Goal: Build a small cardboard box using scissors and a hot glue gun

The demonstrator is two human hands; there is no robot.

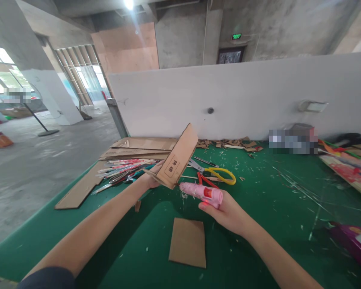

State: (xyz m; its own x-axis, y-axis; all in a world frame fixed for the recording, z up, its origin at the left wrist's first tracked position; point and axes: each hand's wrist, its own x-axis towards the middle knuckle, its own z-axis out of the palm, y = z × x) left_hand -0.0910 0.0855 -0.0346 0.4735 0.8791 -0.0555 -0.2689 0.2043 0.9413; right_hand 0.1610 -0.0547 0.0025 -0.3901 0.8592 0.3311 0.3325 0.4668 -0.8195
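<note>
My left hand (pixel 153 176) grips a folded cardboard piece (pixel 178 157) from behind, its fingers partly hidden by it. The piece stands tilted above the table, with dark printed characters on the side facing me. In my right hand (pixel 228 210) is a pink hot glue gun (pixel 200 192), its small light glowing red. The glue gun's nozzle meets or nearly meets the cardboard's lower right corner; I cannot tell which. A flat cardboard square (pixel 187 243) lies on the green table (pixel 132 257) below both hands. Yellow-handled scissors (pixel 221 175) rest just behind the glue gun.
Cardboard sheets (pixel 141 147) are stacked at the back left, near plastic-wrapped sticks (pixel 120 170). Cardboard scraps (pixel 228 143) line the foot of the white partition (pixel 243 96). A purple object (pixel 349 241) sits at the right edge. Glue strands and white bits are scattered over the table.
</note>
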